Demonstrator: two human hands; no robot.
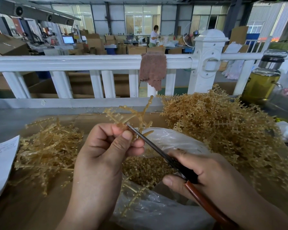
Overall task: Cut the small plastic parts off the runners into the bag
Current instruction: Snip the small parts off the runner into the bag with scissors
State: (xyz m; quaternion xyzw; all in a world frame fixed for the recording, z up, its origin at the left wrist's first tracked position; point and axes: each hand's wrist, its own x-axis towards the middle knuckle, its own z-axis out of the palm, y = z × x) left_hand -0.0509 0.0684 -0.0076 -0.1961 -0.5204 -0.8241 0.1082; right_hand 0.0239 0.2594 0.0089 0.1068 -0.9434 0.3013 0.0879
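Note:
My left hand (106, 150) pinches an amber plastic runner (136, 115) between thumb and fingers, holding it upright above the bag. Scissors (156, 150) with dark blades and red-brown handles are gripped in my right hand (206, 176). Their tips touch the runner just beside my left fingertips. Below both hands a clear plastic bag (173, 140) lies open, with several small amber cut parts (145, 170) heaped inside. Whether the blades are parted is hard to tell.
A big heap of amber runners (223, 127) lies at the right, a smaller pile (45, 151) at the left. White paper (2, 163) sits at the left edge. A jar of yellow liquid (263, 80) stands at back right. A white railing (73, 62) with a brown cloth (152, 70) runs behind.

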